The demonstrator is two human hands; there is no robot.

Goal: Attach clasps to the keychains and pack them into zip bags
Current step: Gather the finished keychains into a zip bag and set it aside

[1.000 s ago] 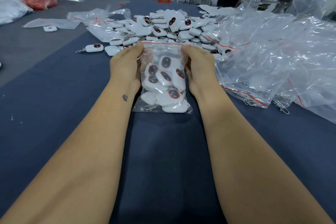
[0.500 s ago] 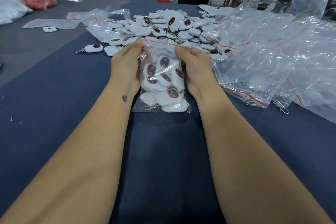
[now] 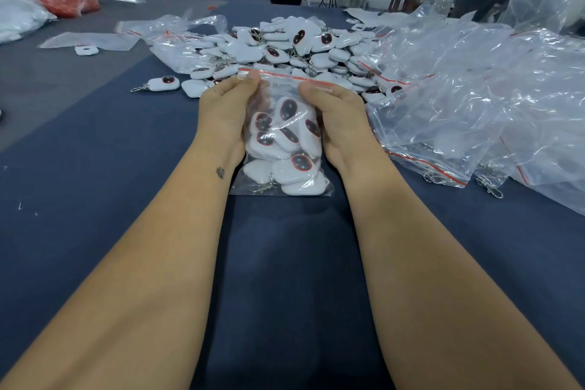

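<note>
Sealing looks to be the step: the left hand (image 3: 226, 111) and right hand (image 3: 337, 114) each pinch the red zip strip (image 3: 285, 76) of the filled zip bag (image 3: 281, 149), thumbs on top, keychains (image 3: 286, 139) bunched below the fingers. Better to press along the strip from one thumb toward the other, keeping clasps (image 3: 261, 188) clear of it. Since a second ago, both thumbs have crept inward and the bag's top has risen toward the loose keychain pile (image 3: 294, 44) beyond the fingertips.

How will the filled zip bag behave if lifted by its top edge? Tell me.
The filled zip bag would probably sag: its thin film is crinkled. The keychains lie loose inside and may shift downward. The smooth film could slip from the grip of the left hand and right hand.
</note>
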